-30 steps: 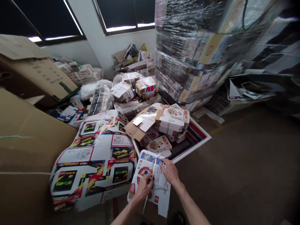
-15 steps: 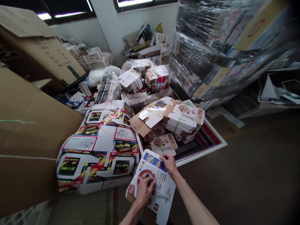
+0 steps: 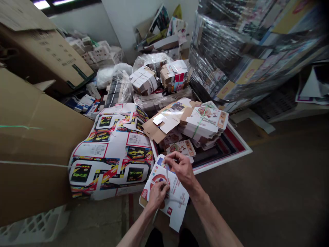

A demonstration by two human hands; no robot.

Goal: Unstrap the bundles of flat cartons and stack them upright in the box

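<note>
A stack of flat printed cartons (image 3: 177,202), white with red and blue artwork, lies low in front of me. A thin pale string (image 3: 167,173) runs over it between my hands. My left hand (image 3: 158,195) is closed in a pinch on the string at the middle of the cartons. Above the upper part of the cartons, my right hand (image 3: 182,168) pinches the string's other stretch, thumb and forefinger together. The underside of the stack is hidden.
Beyond the cartons, a tray-like base (image 3: 223,159) holds a tied carton bundle (image 3: 202,121) and a brown flattened box (image 3: 156,132). Printed sheets (image 3: 110,154) drape at the left beside a large cardboard box (image 3: 38,147). A film-wrapped stack (image 3: 226,55) rises at the right.
My right hand has lifted off the cartons' upper edge and moved left and up, drawing the string. My left hand stays near the middle. The view has shifted slightly.
</note>
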